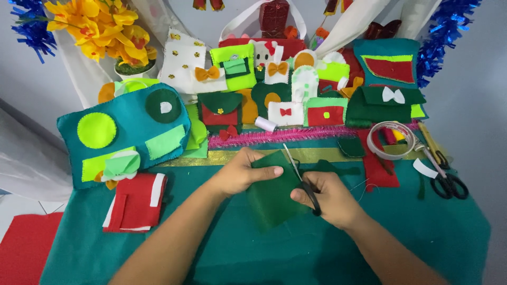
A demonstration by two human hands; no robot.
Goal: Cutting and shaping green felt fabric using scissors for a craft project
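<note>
My left hand (240,173) pinches the upper left of a dark green felt piece (272,196) above the teal felt table cover (317,248). In my right hand (328,199) is a pair of black-handled scissors (301,179), fingers through the loops. The blades point up and away and run along the felt's right edge. The felt piece hangs between both hands, folded or doubled.
A red and white felt stack (136,203) lies at the left, by a big teal felt pouch (124,138). Several small felt pouches (285,100) line the back. A tape roll (391,140) and a second pair of scissors (446,182) sit at the right. Yellow flowers (100,26) stand back left.
</note>
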